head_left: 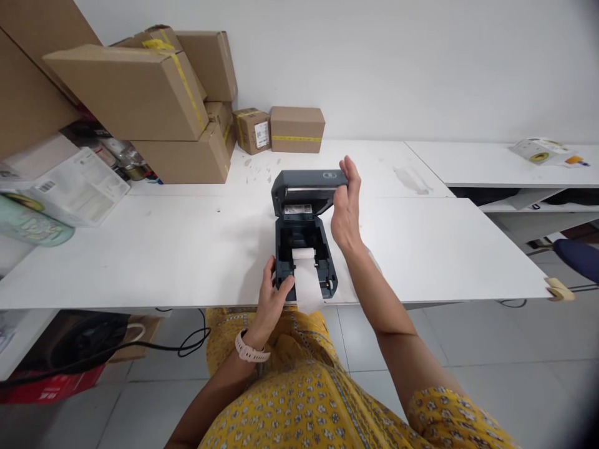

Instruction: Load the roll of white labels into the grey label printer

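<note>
A dark grey label printer [283, 240] stands at the table's front edge with its lid [304, 179] raised. Inside it lies a small white paper roll [303, 253], and a strip of paper [308, 285] hangs from it over the front. My left hand [272, 296] grips the printer's left front side, thumb on the inner rim and fingers along the outer wall. With my right hand [346, 209] I hold the right edge of the lid, thumb on the near side and fingers behind.
Cardboard boxes [182, 159] are stacked at the back left, with two smaller ones [297, 130] by the wall. A white package [84, 187] and a green bottle [42, 221] lie far left. Black cables [187, 346] hang below the table [187, 249].
</note>
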`<act>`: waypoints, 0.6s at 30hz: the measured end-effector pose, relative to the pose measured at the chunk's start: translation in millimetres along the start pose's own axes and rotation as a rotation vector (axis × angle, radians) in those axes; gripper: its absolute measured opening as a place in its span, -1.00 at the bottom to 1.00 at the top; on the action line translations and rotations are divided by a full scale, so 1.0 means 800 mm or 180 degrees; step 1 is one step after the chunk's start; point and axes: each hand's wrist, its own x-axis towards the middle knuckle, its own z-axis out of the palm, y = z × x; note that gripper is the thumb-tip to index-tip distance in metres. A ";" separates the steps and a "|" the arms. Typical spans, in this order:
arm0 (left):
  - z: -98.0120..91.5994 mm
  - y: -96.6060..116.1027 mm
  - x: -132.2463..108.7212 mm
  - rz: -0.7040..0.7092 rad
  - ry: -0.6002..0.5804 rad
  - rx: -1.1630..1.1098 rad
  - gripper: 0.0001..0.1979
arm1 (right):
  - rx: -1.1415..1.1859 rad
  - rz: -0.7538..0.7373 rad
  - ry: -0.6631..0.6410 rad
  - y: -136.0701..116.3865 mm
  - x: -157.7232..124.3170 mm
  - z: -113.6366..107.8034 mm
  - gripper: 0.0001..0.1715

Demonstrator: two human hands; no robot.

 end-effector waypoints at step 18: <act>-0.015 0.039 0.087 0.0291 0.0079 0.2017 -0.42 | -0.0841 -0.0552 -0.2537 0.010 -0.021 -0.017 -0.65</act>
